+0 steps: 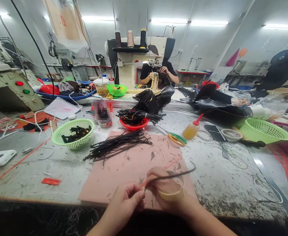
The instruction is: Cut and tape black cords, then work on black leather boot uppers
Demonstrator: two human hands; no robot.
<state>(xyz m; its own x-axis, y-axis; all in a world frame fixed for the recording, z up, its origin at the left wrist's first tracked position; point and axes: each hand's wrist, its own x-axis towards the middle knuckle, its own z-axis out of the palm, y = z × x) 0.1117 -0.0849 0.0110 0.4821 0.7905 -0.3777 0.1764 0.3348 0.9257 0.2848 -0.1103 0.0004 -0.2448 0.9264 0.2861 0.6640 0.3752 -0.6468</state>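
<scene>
My left hand (127,202) is pinched, thumb against fingers, at the near end of a thin black strap (177,174). Beside it, my right hand (164,187) is closed on the same strap, whose free end curves up to the right. What lies between the fingertips is partly hidden. A roll of yellowish tape (170,196) shows just behind my right hand and wrist. Both hands are over the front of a pink mat (104,183). Farther back on that mat lies a loose bundle of black straps (119,144).
Behind the mat sits a red bowl (134,126) of black straps. Green-handled scissors (177,139) and a glue bottle (191,128) lie to its right. A green basket (72,144) holds black pieces. Across the table, a person (167,73) works at a sewing machine (134,62).
</scene>
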